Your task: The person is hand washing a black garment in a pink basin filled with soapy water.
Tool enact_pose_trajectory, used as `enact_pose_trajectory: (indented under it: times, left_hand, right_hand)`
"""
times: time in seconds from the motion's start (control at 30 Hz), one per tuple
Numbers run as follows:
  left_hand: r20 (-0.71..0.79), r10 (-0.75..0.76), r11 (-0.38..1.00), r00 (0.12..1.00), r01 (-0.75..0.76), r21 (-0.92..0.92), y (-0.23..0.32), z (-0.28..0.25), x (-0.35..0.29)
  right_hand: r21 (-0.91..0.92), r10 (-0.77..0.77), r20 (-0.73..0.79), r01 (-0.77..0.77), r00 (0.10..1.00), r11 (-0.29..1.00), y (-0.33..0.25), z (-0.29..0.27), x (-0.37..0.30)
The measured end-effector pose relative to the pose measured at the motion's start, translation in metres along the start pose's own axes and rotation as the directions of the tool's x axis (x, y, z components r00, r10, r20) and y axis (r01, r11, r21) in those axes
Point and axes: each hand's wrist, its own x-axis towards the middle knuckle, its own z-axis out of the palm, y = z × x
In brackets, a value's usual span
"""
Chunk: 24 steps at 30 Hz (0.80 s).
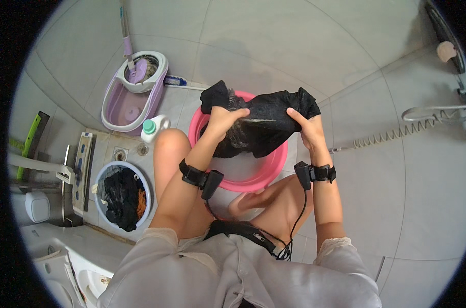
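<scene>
A wet black garment is stretched between my two hands over a pink basin. My left hand grips it near its left end, thumb lying along the cloth. At the right end my right hand clasps it with the thumb on top. Whitish suds or wet streaks show on the fabric beside my left hand. Cloudy water is visible in the basin below the garment. The fingers under the cloth are hidden, and I cannot tell the garment's exact kind.
A light-blue basin with dark and orange clothes stands at the left. Near my left knee is a white bottle with a green cap. Beyond it sit a purple mop bucket and a blue brush. A coiled shower hose runs along the right.
</scene>
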Motion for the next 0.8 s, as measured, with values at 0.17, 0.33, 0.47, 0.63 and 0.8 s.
enact_pose_trajectory:
  times: [0.17, 0.33, 0.47, 0.63, 0.8]
  left_hand:
    - [-0.121, 0.030, 0.984, 0.992, -0.051, -0.172, -0.002, -0.006, 0.008]
    - [-0.092, -0.053, 0.983, 0.994, 0.036, -0.180, -0.003, -0.008, 0.009]
    - [-0.088, -0.092, 0.972, 0.992, 0.070, -0.224, -0.003, -0.012, 0.010]
    - [0.043, -0.272, 0.868, 0.961, 0.264, -0.421, -0.001, -0.005, 0.009]
    - [0.295, -0.411, 0.512, 0.863, 0.486, -0.708, -0.003, -0.005, 0.002]
  right_hand:
    - [-0.154, -0.097, -0.016, 0.094, 0.995, 0.984, -0.008, -0.014, -0.008]
    - [-0.380, -0.237, -0.003, 0.218, 0.971, 0.899, -0.023, -0.021, -0.010]
    - [-0.377, -0.278, -0.044, 0.241, 0.960, 0.894, -0.029, -0.025, -0.011]
    - [-0.304, -0.321, -0.231, 0.245, 0.919, 0.921, -0.018, -0.034, -0.006]
    - [-0.343, -0.146, -0.149, 0.088, 0.978, 0.935, -0.003, 0.065, -0.022]
